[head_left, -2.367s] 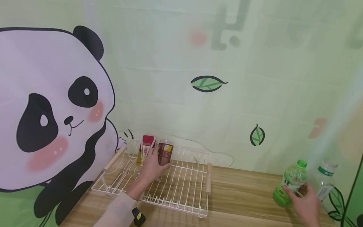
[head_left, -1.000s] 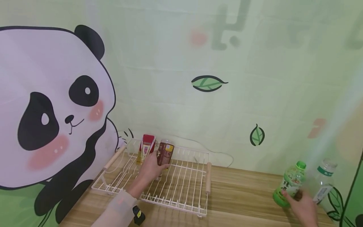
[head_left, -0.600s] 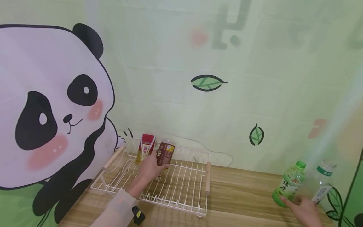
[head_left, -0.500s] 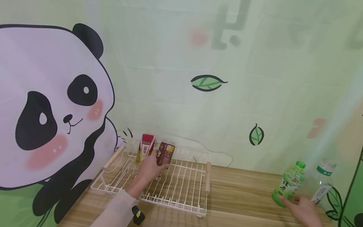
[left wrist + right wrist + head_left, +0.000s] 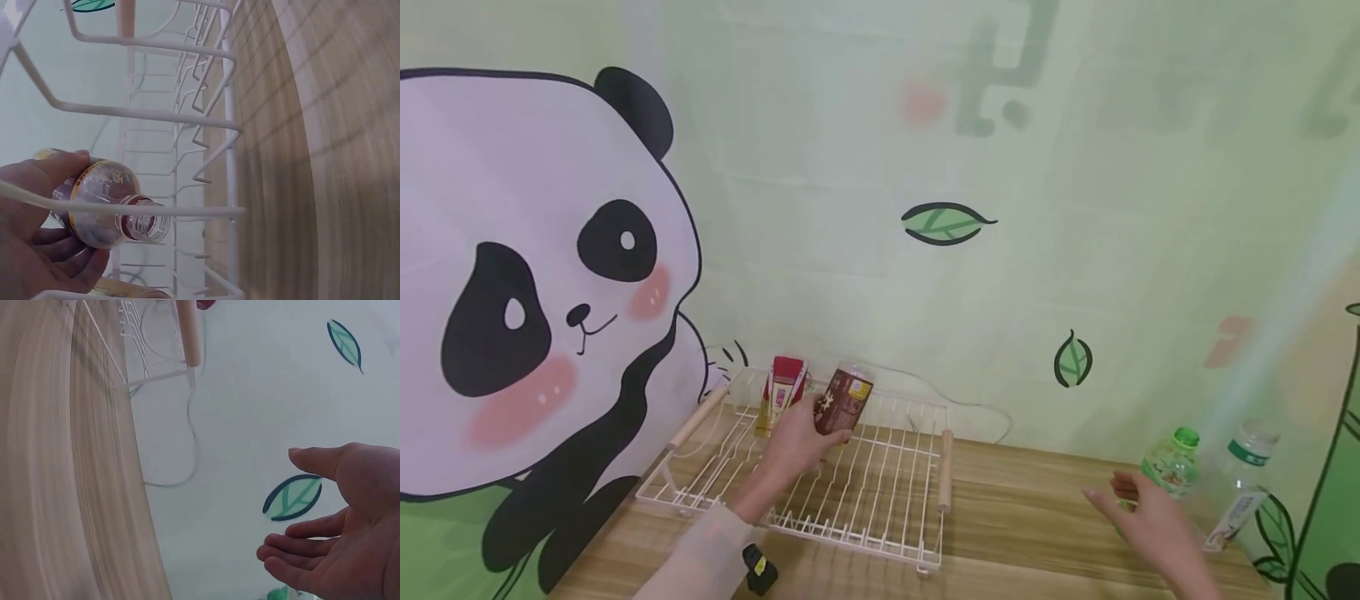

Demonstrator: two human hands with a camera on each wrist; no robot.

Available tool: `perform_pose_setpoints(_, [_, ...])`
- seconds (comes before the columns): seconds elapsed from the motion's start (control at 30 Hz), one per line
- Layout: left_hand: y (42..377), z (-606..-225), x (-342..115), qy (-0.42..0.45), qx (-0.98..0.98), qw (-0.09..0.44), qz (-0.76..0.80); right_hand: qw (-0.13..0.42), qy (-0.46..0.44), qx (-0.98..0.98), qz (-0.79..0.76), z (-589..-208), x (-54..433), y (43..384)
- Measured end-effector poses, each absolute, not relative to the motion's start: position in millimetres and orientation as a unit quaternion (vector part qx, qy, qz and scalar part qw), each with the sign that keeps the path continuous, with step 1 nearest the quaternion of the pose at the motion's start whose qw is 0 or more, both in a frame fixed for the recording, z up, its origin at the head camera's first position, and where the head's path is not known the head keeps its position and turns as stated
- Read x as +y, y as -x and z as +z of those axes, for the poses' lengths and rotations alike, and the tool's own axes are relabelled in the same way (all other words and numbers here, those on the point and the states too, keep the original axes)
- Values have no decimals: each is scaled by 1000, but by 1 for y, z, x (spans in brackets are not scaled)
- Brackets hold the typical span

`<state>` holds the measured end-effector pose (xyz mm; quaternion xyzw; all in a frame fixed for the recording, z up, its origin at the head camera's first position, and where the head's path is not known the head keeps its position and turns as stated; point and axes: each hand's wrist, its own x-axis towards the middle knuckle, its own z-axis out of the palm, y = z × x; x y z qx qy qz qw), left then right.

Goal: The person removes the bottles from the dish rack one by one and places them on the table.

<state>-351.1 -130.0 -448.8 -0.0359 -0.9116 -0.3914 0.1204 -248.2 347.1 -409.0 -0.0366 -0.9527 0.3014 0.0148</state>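
Left hand grips brown bottle — apparently tilted — right hand spread, empty.

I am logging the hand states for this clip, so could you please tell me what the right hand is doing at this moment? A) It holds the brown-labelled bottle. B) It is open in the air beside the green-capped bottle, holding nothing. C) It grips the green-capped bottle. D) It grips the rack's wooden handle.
B: the right hand has spread fingers and an empty palm, just in front of the green-capped bottle.
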Motion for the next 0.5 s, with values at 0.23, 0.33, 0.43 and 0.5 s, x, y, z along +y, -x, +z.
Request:
perform_pose_setpoints(0.23, [344,-436,-124,101,-911,147,-373,94,-27,-946,309,-399,317,250])
perform_pose_setpoints(0.33, [341,-429,-119,136,-903,145,-380,132,-65,-934,326,-393,304,250])
perform_pose_setpoints(0.43, [334,-423,-112,164,-899,142,-381,158,-98,-926,329,-386,290,248])
perform_pose_setpoints(0.5, [329,-417,-108,181,-896,142,-380,173,-116,-925,317,-382,281,248])
